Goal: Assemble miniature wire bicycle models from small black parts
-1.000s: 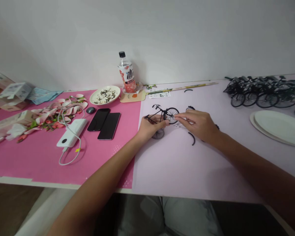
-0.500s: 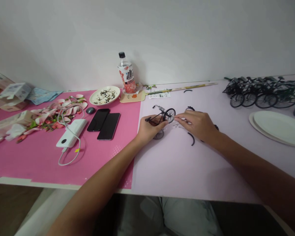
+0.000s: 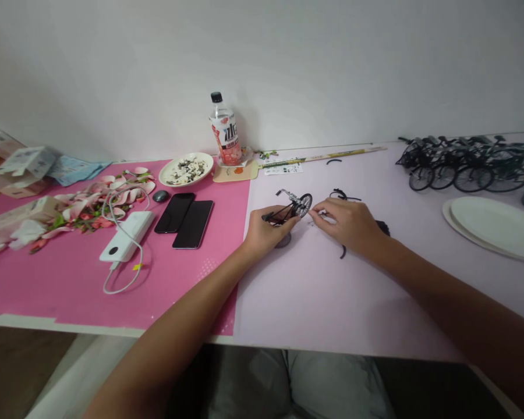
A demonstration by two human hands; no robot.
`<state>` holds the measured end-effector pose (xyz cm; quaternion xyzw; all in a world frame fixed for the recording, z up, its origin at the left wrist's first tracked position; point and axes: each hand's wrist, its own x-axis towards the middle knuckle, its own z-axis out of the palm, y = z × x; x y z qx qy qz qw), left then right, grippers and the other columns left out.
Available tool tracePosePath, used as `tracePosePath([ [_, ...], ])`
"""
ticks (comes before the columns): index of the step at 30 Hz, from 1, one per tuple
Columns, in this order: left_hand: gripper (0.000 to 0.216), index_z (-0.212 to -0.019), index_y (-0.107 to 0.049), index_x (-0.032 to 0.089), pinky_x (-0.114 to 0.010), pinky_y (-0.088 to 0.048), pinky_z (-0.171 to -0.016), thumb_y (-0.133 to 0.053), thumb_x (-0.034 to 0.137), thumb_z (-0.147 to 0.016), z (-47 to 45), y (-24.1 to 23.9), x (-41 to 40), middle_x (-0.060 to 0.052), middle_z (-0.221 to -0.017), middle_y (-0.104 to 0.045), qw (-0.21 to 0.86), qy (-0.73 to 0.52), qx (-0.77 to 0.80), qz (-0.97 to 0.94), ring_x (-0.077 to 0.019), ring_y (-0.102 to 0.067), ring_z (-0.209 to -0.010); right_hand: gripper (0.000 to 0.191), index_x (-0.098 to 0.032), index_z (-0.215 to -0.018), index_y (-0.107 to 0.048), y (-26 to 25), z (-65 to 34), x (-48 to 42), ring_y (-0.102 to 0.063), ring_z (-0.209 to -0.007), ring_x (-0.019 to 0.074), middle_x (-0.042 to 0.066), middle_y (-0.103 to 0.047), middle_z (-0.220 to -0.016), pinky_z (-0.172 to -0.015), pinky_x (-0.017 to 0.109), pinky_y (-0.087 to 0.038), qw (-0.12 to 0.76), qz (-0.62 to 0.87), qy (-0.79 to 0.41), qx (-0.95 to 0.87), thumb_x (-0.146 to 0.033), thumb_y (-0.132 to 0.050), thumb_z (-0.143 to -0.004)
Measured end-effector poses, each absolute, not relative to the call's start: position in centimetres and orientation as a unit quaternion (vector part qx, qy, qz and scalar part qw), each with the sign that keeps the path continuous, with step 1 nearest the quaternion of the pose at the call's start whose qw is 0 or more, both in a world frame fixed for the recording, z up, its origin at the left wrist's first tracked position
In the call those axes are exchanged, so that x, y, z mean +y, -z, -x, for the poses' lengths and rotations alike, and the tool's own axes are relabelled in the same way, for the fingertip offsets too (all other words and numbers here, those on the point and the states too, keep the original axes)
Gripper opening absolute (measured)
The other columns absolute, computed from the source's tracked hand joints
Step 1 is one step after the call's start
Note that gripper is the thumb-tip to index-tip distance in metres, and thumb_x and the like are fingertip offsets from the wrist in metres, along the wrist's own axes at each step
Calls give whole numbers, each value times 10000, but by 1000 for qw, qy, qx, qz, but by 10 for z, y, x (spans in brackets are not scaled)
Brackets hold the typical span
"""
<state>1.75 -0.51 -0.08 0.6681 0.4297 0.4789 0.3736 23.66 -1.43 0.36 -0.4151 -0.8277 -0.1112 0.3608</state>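
Note:
Tilted above the pale sheet is a black model bicycle (image 3: 293, 205) with silver handlebars and a spoked wheel facing right. My left hand (image 3: 266, 233) is closed around its frame, and part of the rear wheel shows below the fingers. My right hand (image 3: 347, 221) pinches at the right side of the front wheel, thumb and forefinger together; whatever the fingertips hold is too small to make out. A curved black strip (image 3: 343, 252) lies partly under the right hand, and dark parts (image 3: 339, 193) lie just behind it.
Several finished model bicycles (image 3: 467, 163) stand at the back right, behind white plates (image 3: 498, 227). To the left are two phones (image 3: 193, 224), a white power bank (image 3: 126, 235) with a cable, pink artificial petals (image 3: 100, 203), a bowl (image 3: 166, 174) of small pieces and a drink bottle (image 3: 227, 137).
The model bicycle has shifted slightly right and turned, so its front wheel looks narrower. My right hand has moved a little, covering more of the curved strip.

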Motion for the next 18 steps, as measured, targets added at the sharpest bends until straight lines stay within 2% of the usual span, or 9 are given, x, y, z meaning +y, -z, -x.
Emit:
tracePosePath([
  [6, 257, -924, -822, 130, -256, -550, -705, -796, 362, -816, -18, 4, -7, -50, -814, -771, 326, -489, 426, -688, -175, -689, -742, 313, -187, -814, -695, -6, -233, -18, -593, -598, 158, 34, -715, -721, -575, 296, -395, 333, 463, 32, -821, -304, -500, -1029],
  [10, 256, -934, -826, 137, -263, -568, -726, -798, 359, -810, -17, 9, -2, -56, -848, -788, 321, -493, 431, -684, -187, -711, -768, 286, -196, -884, -729, -5, -231, -21, -629, -627, 167, 37, -743, -771, -598, 290, -411, 340, 486, -13, -805, -400, -567, -1003],
  [13, 246, -934, -827, 143, -266, -570, -738, -801, 352, -806, -15, 11, 1, -58, -863, -796, 316, -493, 430, -687, -191, -720, -782, 253, -206, -897, -742, -1, -228, -20, -633, -632, 171, 42, -758, -797, -609, 288, -415, 347, 494, -18, -797, -385, -583, -978],
  [18, 221, -945, -830, 156, -261, -562, -732, -787, 335, -825, -14, 12, 2, -50, -857, -798, 306, -486, 420, -702, -182, -717, -769, 324, -210, -721, -656, 2, -225, -18, -545, -579, 155, 14, -660, -658, -590, 285, -364, 345, 511, -36, -787, -367, -547, -982],
])
